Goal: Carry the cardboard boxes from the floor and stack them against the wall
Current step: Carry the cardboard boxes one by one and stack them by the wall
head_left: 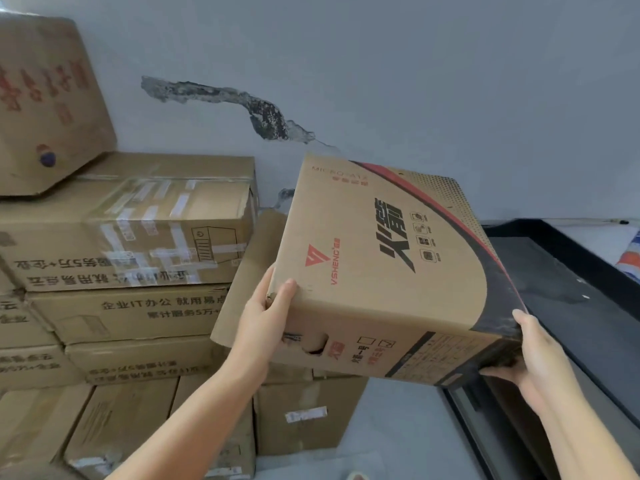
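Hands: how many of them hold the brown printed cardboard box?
2. The left hand grips the near left corner of the brown printed cardboard box; the right hand grips its near right corner. No others visible.

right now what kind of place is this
Probably a storeroom or back room: cardboard boxes are stacked against a grey wall with a patch of broken plaster, and another box is being carried.

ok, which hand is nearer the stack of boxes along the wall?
Left. The left hand grips the near left corner of the held VSHENG box, right beside the stack of boxes. The right hand holds the box's far right corner, away from the stack.
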`<state>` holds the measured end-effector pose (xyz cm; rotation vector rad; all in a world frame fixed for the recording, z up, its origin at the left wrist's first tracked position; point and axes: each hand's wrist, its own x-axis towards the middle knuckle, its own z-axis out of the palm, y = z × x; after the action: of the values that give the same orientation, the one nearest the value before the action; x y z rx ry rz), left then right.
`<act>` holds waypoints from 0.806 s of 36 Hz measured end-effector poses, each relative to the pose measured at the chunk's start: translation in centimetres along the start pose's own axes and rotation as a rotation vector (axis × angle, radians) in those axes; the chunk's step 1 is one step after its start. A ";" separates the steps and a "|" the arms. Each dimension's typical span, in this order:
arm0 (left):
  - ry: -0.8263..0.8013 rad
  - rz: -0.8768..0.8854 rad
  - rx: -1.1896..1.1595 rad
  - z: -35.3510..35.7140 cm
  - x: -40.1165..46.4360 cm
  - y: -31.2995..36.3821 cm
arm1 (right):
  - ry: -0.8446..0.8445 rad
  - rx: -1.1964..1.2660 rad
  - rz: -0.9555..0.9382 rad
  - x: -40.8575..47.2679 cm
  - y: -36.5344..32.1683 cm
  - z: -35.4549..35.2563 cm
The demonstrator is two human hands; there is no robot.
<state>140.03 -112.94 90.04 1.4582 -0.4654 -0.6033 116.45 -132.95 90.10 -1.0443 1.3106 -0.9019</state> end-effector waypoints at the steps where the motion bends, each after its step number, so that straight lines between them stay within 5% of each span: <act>1: 0.012 0.001 -0.009 0.5 1.2 -0.3 | -0.013 -0.004 0.004 1.6 -0.4 0.9; 15: 0.352 -0.094 -0.020 5.1 17.9 -3.7 | -0.295 -0.130 0.053 22.3 -1.8 14.5; 29: 0.644 -0.370 -0.052 1.7 25.7 -14.1 | -0.303 -0.170 0.172 26.2 8.1 22.9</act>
<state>157.35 -130.71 74.37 1.6016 0.3284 -0.3932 140.73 -153.41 73.76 -1.1311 1.2124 -0.4878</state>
